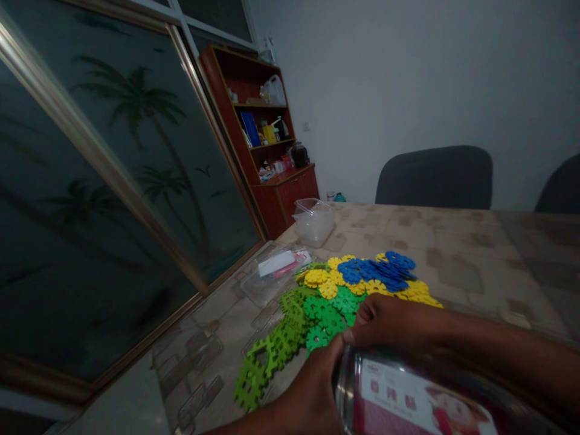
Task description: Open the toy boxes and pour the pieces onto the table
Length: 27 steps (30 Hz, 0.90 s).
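A clear plastic container (410,396) with a pink and white printed label lies on its side close to me, cut off by the lower edge of the view. Around its near-left end curls my left hand (315,383), thumb toward the top corner. My right hand (383,320) is closed at the upper edge of the same end, fingers bent, its forearm lying along the container. Just beyond both hands spreads a pile of flat plastic pieces: green notched discs (328,314), yellow discs (333,278), blue discs (376,272) and olive-green square pieces (272,350).
The pile sits on a patterned tabletop (453,248). Behind it are a transparent flat package (272,272) with papers and a clear plastic tub (313,223). A grey chair (435,175) stands at the far side. Sliding glass doors (136,181) and a wooden shelf (254,109) are to the left.
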Each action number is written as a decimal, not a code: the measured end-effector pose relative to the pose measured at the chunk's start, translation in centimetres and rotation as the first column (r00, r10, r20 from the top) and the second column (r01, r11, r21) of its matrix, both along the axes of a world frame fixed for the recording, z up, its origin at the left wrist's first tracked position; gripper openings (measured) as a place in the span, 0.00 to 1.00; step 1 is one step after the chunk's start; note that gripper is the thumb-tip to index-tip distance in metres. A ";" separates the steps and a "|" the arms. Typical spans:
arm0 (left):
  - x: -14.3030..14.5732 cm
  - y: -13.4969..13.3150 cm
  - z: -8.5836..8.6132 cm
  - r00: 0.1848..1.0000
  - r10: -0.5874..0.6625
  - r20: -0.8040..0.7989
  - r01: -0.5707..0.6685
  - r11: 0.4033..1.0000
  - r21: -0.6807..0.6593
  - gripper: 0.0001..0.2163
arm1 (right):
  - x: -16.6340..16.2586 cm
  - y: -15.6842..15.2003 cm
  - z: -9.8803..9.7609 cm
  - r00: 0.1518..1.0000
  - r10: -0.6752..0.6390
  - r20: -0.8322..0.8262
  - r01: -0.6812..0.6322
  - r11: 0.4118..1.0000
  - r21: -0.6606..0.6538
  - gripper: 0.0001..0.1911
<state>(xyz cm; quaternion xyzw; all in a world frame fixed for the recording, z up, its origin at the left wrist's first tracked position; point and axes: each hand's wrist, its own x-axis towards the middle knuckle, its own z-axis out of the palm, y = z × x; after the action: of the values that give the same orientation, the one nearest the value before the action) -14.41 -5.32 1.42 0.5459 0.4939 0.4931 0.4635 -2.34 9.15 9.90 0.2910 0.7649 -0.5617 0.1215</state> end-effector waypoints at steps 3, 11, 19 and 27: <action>0.4 0.1 0.2 0.996 -0.052 0.074 0.050 0.998 0.024 0.44 | -0.2 -0.1 -0.2 1.000 -0.025 0.004 0.025 0.995 0.093 0.16; 0.5 0.7 1.2 0.997 -0.047 0.068 0.050 0.998 -0.033 0.46 | -0.2 -0.5 -3.1 0.987 -0.095 -0.131 0.096 0.995 0.002 0.19; 0.1 -0.5 0.6 0.998 0.012 -0.069 -0.012 1.000 -0.001 0.34 | 3.9 1.6 -1.8 0.985 0.079 -0.151 -0.103 0.982 -0.161 0.22; -0.8 -1.2 0.7 0.977 0.008 -0.215 -0.016 0.999 -0.039 0.37 | 9.3 2.0 -0.7 0.992 -0.038 -0.116 0.003 0.958 -0.287 0.23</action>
<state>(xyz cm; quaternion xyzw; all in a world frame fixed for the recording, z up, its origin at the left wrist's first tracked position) -15.17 -6.52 2.07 0.5835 0.5544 0.4238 0.4154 6.91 11.16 9.24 0.2439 0.6784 -0.6843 0.1098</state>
